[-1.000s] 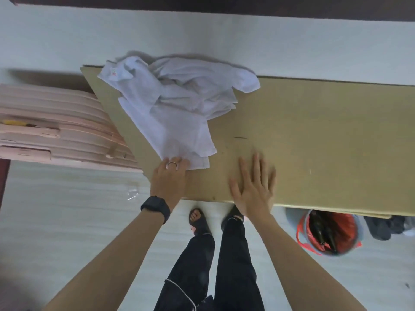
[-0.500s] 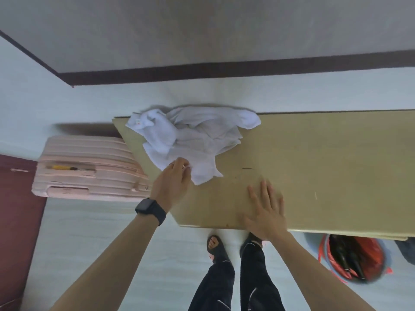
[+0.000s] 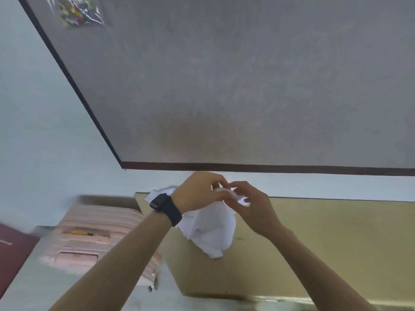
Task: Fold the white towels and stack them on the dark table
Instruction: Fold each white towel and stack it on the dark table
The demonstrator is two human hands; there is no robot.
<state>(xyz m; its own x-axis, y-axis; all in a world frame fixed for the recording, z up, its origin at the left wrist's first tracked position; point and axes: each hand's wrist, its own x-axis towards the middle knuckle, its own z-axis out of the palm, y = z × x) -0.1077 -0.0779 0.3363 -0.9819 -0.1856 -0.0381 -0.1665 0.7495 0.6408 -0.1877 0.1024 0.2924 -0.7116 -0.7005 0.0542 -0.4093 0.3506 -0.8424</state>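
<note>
towel (image 3: 210, 230): white, soft, all crumpled
state: lifted up by its top edge, hanging down in a bunch
place: its bottom end rests on the tan bench (image 3: 325, 239)

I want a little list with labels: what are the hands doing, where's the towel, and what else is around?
left hand: pinching the top edge of a white towel, black watch on the wrist
right hand: pinching the same edge, close beside the left
white towel: lifted, hanging down over the tan board
more white cloth: behind the left wrist
pink suitcase: left of the board
</note>
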